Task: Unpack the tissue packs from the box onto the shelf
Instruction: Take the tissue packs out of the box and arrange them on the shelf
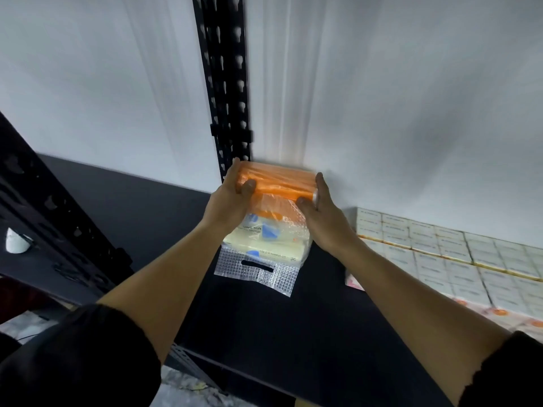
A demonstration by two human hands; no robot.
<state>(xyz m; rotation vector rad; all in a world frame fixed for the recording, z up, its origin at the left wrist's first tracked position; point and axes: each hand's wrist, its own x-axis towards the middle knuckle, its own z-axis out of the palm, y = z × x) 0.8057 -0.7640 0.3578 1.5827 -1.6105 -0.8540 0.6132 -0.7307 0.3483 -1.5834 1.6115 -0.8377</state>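
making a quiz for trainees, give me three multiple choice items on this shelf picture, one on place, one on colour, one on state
1. Where is the pack?
A. on the floor
B. at the back of the shelf, against the wall
C. inside a box

2. What colour is the pack's far end?
A. orange
B. green
C. black

3. What are the hands doing?
A. both hang idle
B. only the right hand holds the pack
C. left hand and right hand grip the pack's two sides

Key: 1 B, it touches the wall; 2 A, the far end is orange; 3 C, fingers curl round both sides.
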